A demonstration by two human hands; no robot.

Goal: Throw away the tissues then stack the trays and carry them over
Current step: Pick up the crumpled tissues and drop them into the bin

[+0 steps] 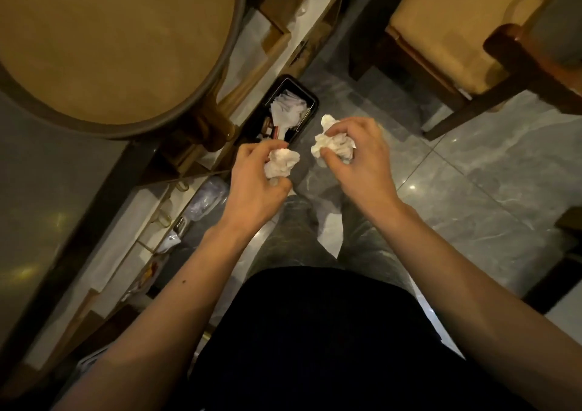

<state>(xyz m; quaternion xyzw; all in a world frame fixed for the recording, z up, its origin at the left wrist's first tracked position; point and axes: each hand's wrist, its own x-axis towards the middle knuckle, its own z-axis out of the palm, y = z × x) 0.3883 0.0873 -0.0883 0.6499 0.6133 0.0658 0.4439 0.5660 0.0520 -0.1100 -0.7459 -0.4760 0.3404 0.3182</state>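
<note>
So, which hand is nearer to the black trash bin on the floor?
Left. The left hand with its crumpled tissue sits just below the black trash bin's near edge. The right hand with its tissue is off to the bin's right side, further away.

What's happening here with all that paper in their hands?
A person stands over a small black bin on the floor beside a round table. The left hand grips one crumpled tissue and the right hand grips another wad. Both are held near the bin, which already contains white paper. Nothing has been dropped yet.
</note>
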